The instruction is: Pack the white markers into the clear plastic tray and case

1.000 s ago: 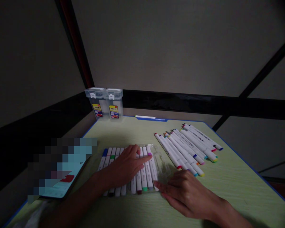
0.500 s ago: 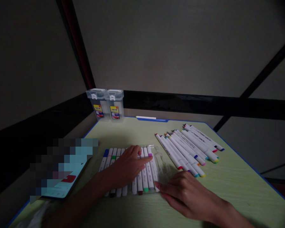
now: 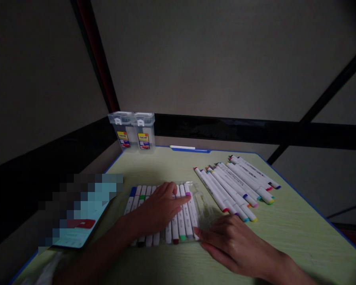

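Observation:
A row of white two-ended markers [image 3: 180, 223] lies side by side in a clear plastic tray [image 3: 206, 204] on the table. My left hand [image 3: 156, 208] rests across the row, one digit stretched onto the marker with a purple band [image 3: 192, 209] at the right end. Its other fingers are bent, partly hidden, and it covers the middle markers. At the near end of that purple-banded marker, my right hand [image 3: 230, 243] has its fingertips closed together. Several loose markers [image 3: 231, 182] with coloured ends lie in a slanting pile to the right.
Two clear lidded boxes [image 3: 144, 132] with yellow labels stand at the back left corner. A single marker [image 3: 182, 147] lies by the blue back edge. At the left is a phone or tablet [image 3: 77, 233], partly blurred out. Dark-framed wall panels [image 3: 213, 71] rise behind the table.
Almost nothing differs. Both hands keep their places on the row of markers, and the view has shifted only very slightly.

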A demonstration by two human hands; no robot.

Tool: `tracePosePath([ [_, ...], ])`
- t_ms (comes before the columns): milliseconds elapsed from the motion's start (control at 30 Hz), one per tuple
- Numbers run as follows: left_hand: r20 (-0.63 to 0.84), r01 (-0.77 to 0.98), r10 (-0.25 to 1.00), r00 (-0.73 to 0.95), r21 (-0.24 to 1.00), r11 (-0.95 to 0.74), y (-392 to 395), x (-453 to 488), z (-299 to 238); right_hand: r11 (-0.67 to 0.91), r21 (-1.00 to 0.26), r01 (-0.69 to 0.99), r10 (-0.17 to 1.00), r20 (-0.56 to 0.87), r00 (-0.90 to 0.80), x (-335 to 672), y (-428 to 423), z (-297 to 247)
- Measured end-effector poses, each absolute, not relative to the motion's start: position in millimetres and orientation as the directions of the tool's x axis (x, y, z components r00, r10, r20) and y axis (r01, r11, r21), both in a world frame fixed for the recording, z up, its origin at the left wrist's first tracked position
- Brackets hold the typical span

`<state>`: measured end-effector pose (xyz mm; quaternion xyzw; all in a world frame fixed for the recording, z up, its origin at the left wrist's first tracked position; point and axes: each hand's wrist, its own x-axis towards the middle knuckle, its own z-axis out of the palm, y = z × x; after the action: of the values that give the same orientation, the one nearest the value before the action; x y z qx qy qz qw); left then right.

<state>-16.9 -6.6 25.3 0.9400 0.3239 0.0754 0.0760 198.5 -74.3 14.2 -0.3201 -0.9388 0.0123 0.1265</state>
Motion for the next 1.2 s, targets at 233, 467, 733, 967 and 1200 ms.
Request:
tracePosePath([
  [233,0.091,0.594,0.619,0.78,0.206,-0.778,-7.0,-16.8,25.7,0.805,-0.096,0.586,0.585,0.295,-0.755,197.1,-73.9,13.0],
  [467,0.078,0.597,0.624,0.777,0.224,-0.771,-5.4,-16.7,27.3,0.809,-0.079,0.582,0.573,0.324,-0.753,192.9,-74.9,19.1],
  [733,0.078,0.601,0.636,0.768,0.255,-0.757,-4.9,-17.8,24.2,0.84,-0.017,0.543,0.505,0.392,-0.769,193.6,-70.7,11.1],
  [967,0.082,0.603,0.636,0.768,0.243,-0.76,-5.5,-16.5,25.9,0.856,0.006,0.518,0.473,0.397,-0.787,194.8,-69.7,7.2],
  [1200,0.088,0.598,0.623,0.778,0.204,-0.775,-5.9,-17.5,22.8,0.856,0.009,0.516,0.473,0.389,-0.791,193.9,-69.7,10.5],
])
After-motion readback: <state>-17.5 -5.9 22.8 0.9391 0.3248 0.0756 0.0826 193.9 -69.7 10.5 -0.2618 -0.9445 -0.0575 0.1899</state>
